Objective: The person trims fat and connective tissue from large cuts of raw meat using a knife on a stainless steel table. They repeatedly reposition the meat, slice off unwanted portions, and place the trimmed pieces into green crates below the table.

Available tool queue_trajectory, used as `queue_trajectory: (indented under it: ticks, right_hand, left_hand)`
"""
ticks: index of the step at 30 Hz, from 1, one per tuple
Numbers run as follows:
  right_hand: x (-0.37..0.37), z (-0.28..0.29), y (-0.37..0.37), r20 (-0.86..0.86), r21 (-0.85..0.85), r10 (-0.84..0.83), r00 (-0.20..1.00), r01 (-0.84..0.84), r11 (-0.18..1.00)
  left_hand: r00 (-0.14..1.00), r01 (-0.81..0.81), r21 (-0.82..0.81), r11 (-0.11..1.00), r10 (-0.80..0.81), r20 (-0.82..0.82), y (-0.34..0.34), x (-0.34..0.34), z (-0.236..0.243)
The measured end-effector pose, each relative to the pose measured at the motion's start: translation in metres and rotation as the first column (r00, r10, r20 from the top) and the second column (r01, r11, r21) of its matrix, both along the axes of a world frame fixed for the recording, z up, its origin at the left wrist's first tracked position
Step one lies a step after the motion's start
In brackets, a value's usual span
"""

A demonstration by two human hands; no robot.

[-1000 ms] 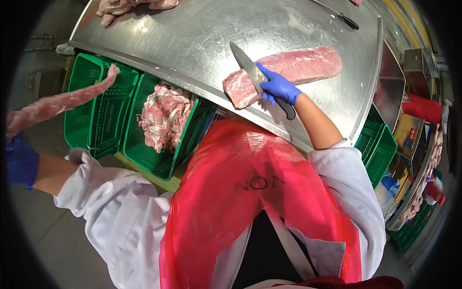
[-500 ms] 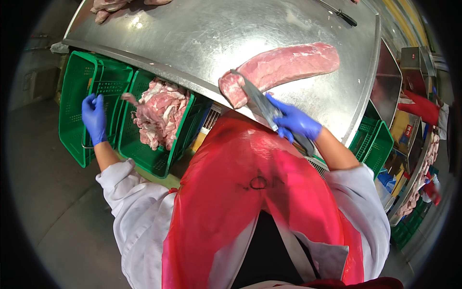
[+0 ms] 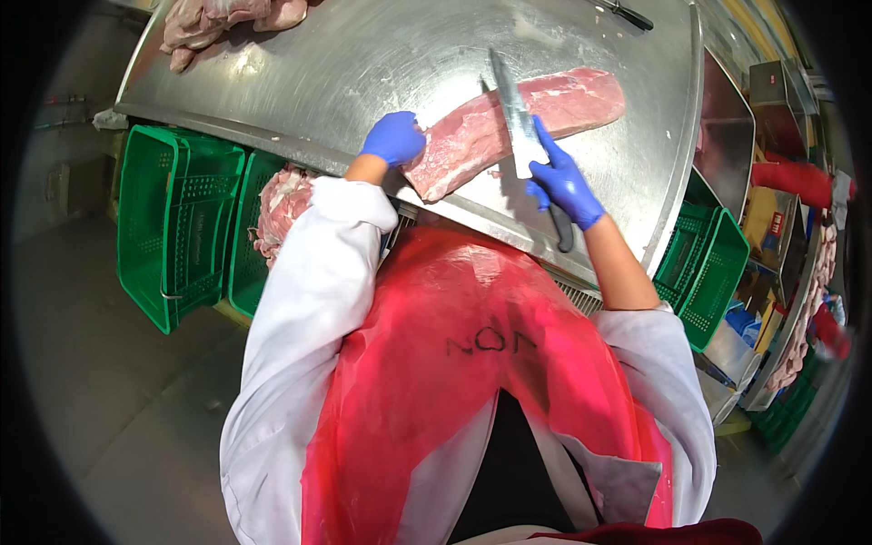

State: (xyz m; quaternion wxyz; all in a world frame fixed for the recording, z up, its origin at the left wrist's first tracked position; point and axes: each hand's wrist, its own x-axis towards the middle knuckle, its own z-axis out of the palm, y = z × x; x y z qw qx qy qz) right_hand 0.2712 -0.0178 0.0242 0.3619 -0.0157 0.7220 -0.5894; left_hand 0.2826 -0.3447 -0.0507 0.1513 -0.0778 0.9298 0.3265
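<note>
A long pink pork loin (image 3: 513,120) lies slantwise on the steel table (image 3: 354,68). My left hand (image 3: 395,138), in a blue glove, is closed at the loin's left end, its fingertips partly hidden against the meat. In my gloved right hand (image 3: 565,186) is a knife (image 3: 513,104) with a broad steel blade and a dark handle. The blade points away from me and rises across the middle of the loin, covering part of it. Whether the blade touches the meat, I cannot tell.
Meat trimmings (image 3: 280,211) fill a green crate (image 3: 243,263) below the table's left edge, beside another green crate (image 3: 145,227). More meat (image 3: 218,23) lies at the far left. A dark-handled tool (image 3: 629,14) rests at the far right. Green crates (image 3: 722,272) stand at right.
My left hand has come from above the crates to the loin's left end. The knife has swung away from that end to the loin's middle. A trimming beside my left hand is no longer in the air.
</note>
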Motion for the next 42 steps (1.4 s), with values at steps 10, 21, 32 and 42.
queue_trajectory:
  ticks: [10, 21, 32, 42]
  right_hand:
    - [-0.006, -0.030, -0.110, 0.062, 0.003, 0.312, 0.948, -0.313, 0.950]
    - [-0.001, -0.009, -0.108, 0.148, 0.021, 0.520, 0.841, -0.528, 0.849]
    - [0.023, 0.005, -0.091, -0.054, 0.187, 0.770, 0.636, -0.751, 0.633]
    - [-0.047, 0.013, -0.054, -0.140, 0.185, 0.542, 0.829, -0.516, 0.837]
  left_hand:
    - [0.978, -0.064, 0.276, 0.959, 0.115, -0.173, -0.006, 0.031, 0.020]
    - [0.959, -0.101, 0.251, 0.963, 0.161, -0.234, -0.007, 0.045, 0.044]
    - [0.856, -0.306, 0.627, 0.716, 0.496, -0.148, -0.064, 0.141, 0.048]
    - [0.662, -0.692, 0.450, 0.565, 0.745, 0.082, -0.193, 0.272, 0.018]
